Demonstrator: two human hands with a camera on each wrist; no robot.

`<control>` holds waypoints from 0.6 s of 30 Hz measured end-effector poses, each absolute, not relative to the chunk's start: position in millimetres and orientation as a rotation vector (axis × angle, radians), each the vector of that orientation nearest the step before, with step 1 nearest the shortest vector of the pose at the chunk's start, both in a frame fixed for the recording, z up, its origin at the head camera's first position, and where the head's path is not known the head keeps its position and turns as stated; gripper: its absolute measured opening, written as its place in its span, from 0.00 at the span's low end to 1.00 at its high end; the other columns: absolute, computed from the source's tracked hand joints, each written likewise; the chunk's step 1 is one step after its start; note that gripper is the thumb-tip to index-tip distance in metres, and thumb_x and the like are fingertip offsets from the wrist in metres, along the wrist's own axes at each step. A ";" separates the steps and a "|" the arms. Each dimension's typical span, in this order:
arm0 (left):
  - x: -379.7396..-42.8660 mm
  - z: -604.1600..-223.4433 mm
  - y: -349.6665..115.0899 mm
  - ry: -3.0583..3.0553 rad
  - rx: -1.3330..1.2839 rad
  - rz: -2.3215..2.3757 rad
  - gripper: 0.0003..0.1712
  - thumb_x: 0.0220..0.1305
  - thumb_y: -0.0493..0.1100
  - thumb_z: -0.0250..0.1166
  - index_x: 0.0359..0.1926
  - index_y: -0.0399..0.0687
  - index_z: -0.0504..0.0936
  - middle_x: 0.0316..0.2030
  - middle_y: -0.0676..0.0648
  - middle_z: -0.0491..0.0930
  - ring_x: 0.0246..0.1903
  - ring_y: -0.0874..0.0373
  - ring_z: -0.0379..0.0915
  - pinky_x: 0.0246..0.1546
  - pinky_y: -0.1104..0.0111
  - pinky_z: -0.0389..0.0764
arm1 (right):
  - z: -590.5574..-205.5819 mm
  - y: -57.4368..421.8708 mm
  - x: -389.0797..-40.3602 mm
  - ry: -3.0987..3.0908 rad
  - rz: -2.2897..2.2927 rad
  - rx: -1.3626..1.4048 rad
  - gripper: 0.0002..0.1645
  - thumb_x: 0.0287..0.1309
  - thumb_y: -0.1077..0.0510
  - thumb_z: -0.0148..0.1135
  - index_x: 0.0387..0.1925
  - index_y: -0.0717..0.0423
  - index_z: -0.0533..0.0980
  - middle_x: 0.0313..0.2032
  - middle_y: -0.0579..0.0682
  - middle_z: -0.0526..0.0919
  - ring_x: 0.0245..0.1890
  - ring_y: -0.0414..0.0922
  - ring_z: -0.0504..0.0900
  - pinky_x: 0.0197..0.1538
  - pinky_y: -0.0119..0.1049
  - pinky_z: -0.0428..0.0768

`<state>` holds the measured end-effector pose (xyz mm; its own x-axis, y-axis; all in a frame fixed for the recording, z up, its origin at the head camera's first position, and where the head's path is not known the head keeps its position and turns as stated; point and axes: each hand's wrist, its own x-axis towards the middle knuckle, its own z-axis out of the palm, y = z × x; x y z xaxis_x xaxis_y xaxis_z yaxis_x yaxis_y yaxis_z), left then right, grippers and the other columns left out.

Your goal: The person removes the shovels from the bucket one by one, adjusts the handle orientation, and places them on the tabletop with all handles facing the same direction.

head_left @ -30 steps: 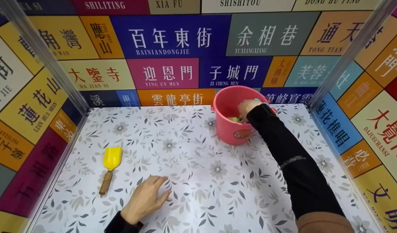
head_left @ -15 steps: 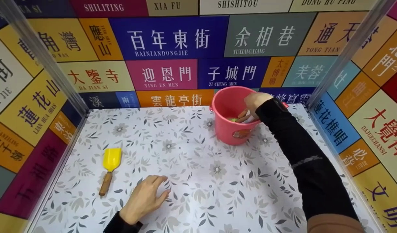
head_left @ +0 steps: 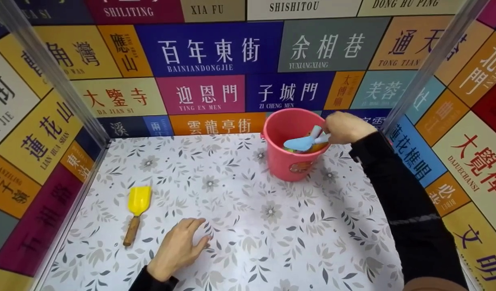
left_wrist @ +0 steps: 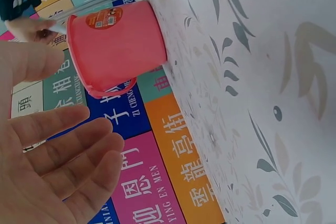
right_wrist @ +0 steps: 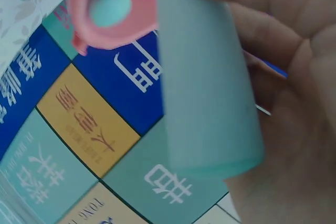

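Observation:
Over the right rim of a pink bucket (head_left: 290, 167), my right hand (head_left: 347, 127) pinches a light blue toy shovel (head_left: 299, 143) by its handle. The shovel's blade slants across the bucket's mouth. Up close in the right wrist view, a pale blue-green round handle (right_wrist: 210, 93) lies between thumb and fingers. Other toys stay partly hidden in the bucket, and one pale handle (head_left: 316, 131) sticks up behind the shovel. My left hand (head_left: 179, 246) holds nothing; its fingers are relaxed and slightly bent near the front of the table, also seen in the left wrist view.
A yellow toy shovel (head_left: 139, 200) with a wooden handle lies on the left of the flower-printed table (head_left: 231, 210). Sign-patterned walls (head_left: 203, 93) rise at the back and both sides, with clear corner strips (head_left: 429, 60). The bucket stands close to the back wall.
My right hand has come up out of the bucket and moved right, bringing the light blue shovel up to the rim. The left hand has hardly moved.

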<state>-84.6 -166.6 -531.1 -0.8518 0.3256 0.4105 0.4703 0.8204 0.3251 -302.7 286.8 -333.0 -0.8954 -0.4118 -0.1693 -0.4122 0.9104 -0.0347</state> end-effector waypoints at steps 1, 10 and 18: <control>-85.0 -531.7 -166.7 -2.645 -0.600 -0.599 0.22 0.63 0.42 0.82 0.55 0.39 0.89 0.46 0.41 0.90 0.45 0.47 0.88 0.46 0.55 0.93 | -337.3 290.9 -300.0 2.933 -0.018 -0.666 0.02 0.60 0.69 0.71 0.32 0.63 0.83 0.31 0.57 0.81 0.32 0.53 0.78 0.38 0.49 0.80; -87.5 -537.4 -166.8 -2.482 -0.610 -0.563 0.24 0.56 0.39 0.85 0.53 0.40 0.89 0.44 0.43 0.89 0.42 0.51 0.87 0.42 0.61 0.92 | -381.5 318.5 -267.1 3.210 -0.286 -0.802 0.09 0.62 0.69 0.72 0.44 0.71 0.87 0.42 0.68 0.86 0.46 0.67 0.83 0.56 0.64 0.83; -87.4 -541.6 -163.7 -2.456 -0.600 -0.623 0.24 0.56 0.38 0.84 0.53 0.38 0.89 0.43 0.44 0.90 0.42 0.50 0.88 0.44 0.58 0.92 | -430.4 321.4 -237.2 3.447 -0.593 -0.898 0.13 0.56 0.72 0.78 0.43 0.72 0.86 0.39 0.67 0.85 0.42 0.67 0.83 0.47 0.63 0.85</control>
<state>-87.4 -163.7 -541.6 -0.7600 0.2815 0.5858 0.5267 0.7948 0.3014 -237.2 321.4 -430.4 -0.7750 -0.3747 0.5089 -0.5231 0.8321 -0.1841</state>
